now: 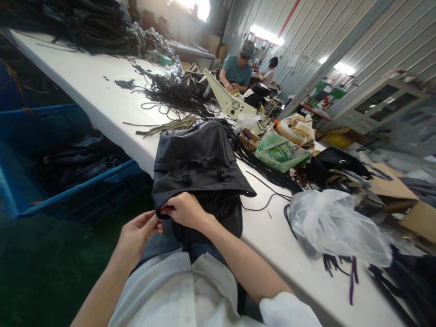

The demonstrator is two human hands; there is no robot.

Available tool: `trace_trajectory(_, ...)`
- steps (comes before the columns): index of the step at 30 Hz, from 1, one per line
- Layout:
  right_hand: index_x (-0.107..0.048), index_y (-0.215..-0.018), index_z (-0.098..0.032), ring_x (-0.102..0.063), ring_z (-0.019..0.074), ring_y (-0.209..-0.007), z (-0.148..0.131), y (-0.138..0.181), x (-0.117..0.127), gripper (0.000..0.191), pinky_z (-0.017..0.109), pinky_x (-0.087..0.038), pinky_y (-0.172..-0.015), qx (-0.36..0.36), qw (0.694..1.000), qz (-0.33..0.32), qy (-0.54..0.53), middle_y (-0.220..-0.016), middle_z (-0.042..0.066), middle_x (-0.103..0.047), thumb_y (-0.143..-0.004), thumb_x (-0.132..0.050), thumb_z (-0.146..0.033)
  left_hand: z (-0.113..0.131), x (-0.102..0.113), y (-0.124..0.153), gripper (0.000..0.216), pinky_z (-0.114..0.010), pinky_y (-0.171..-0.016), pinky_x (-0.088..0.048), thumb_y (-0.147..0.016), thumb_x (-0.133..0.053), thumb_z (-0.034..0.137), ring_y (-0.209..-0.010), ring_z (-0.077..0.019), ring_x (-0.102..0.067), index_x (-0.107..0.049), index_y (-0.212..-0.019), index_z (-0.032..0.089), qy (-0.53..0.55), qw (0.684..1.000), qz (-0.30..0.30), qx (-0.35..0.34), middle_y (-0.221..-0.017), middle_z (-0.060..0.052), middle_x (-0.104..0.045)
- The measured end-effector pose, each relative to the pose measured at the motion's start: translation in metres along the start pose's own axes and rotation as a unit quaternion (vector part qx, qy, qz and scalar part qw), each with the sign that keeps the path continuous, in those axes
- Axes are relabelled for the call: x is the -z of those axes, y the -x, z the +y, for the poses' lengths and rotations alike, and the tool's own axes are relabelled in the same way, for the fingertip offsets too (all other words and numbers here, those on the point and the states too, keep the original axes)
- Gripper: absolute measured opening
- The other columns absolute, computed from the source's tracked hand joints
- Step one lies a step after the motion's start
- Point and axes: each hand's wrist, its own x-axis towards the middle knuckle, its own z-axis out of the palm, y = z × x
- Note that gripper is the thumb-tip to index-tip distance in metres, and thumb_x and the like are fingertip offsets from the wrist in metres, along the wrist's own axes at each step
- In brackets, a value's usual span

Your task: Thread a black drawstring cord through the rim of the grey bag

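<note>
Both sets of fingers are pinched nearly closed on the near corner of the black bag (199, 163) — my left hand (138, 234) from below, my right hand (184, 210) curled over the hem. The bag lies on the table (91, 86) edge, drooping toward my lap. My fingertips hide what is between them. Left of me, a blue crate (68, 193) holds dark fabric — hard to make out.

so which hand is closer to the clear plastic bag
Right. The right hand grips the black bag's edge, on the side nearer the plastic bag; the left hand is farther away.
</note>
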Motion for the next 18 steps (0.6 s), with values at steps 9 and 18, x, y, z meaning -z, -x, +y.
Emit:
trace_trajectory(9,-0.09,-0.112,-0.02,-0.083,0.024,-0.108,0.009,-0.003,0.024,0.013,0.023,-0.056,-0.09,0.01,0.992,0.035,-0.118,-0.116,0.006,-0.088,-0.106,-0.079,-0.021,0.01,0.028,-0.014,0.062,-0.024,-0.055,-0.056,-0.052,-0.11,0.054,-0.067,-0.0171,-0.065,-0.08,-0.09,0.016,-0.037,0.998,0.036,-0.039,-0.076,-0.003,-0.071)
trace_trajectory(18,-0.089,-0.109,-0.017,-0.083,0.0233,-0.104,0.021,0.0,0.035,0.024,0.025,-0.057,-0.092,-0.018,0.985,0.065,-0.156,-0.107,0.005,-0.088,-0.103,-0.07,-0.004,0.041,0.132,-0.015,0.013,-0.063,-0.114,-0.064,-0.086,-0.07,0.024,-0.123,-0.029,-0.074,-0.061,-0.076,0.024,0.026,0.977,0.183,-0.11,-0.092,0.006,-0.083)
